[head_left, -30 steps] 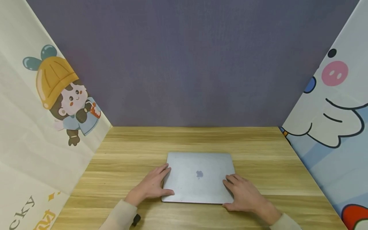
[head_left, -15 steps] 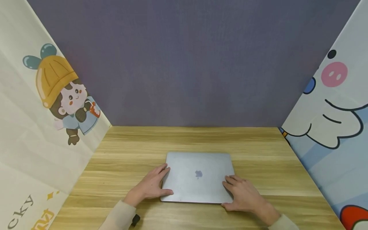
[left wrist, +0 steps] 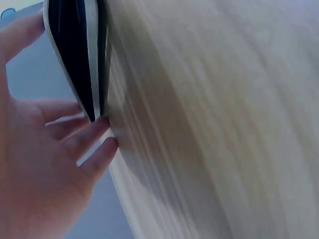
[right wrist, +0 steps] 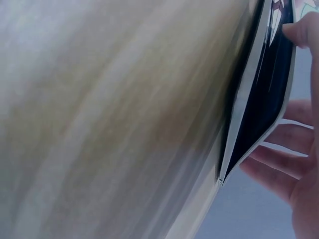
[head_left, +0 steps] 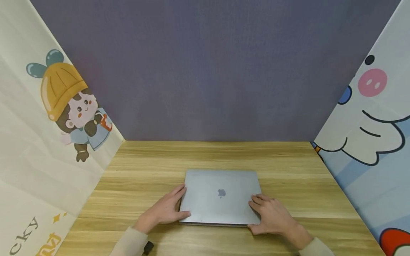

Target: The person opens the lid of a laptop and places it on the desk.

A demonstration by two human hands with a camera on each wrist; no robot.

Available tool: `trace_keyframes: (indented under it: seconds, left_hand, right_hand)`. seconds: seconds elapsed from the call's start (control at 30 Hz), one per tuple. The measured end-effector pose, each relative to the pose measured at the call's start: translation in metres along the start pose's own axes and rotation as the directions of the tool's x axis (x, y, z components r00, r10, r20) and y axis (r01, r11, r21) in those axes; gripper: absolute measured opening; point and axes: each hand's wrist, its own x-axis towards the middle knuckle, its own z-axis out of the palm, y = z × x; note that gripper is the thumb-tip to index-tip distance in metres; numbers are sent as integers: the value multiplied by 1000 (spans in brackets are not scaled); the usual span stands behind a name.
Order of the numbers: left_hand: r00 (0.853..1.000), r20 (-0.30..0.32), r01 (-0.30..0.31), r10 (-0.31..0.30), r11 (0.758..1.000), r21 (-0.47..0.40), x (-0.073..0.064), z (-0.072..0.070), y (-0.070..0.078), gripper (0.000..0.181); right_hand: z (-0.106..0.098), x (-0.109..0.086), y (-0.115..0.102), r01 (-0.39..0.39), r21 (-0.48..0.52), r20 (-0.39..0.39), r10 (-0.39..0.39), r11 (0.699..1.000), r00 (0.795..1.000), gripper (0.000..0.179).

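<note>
A silver laptop (head_left: 221,206) with a dark apple logo lies on the wooden table, its lid slightly raised along the near edge. Both wrist views show a narrow wedge between the lid and the base, with the dark screen (right wrist: 269,84) inside. At the laptop's left side, my left hand (head_left: 164,209) holds it, thumb at the near left corner of the lid and fingertips (left wrist: 102,124) by the hinge end. My right hand (head_left: 275,217) grips the lid's right side, fingers over its top and thumb (right wrist: 297,32) at the raised near edge.
The wooden table (head_left: 153,156) extends around the laptop. A grey-purple panel (head_left: 205,71) rises at the back. Printed cartoon sheets stand as side walls, left (head_left: 25,142) and right (head_left: 394,170). A small black object (head_left: 148,248) shows beside the left sleeve.
The lid's near edge has lifted slightly, opening a thin gap above the base. My left hand has slid a little outward to the left; the right hand stays nearly in place.
</note>
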Motion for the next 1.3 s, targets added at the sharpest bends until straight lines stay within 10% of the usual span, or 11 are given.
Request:
trace_keyframes:
  seconds: [0.43,1.3]
  left_hand:
    - [994,99,-27,35,996,-83,-6,-8,-5,92]
    - [999,-32,-12,10,998,-69,-5,5,-10,105]
  right_hand:
    - [-5,1,2,28,-25,-31,-29,999,999,73]
    - [-20,8,8,2,45,36,-4,999,999,71]
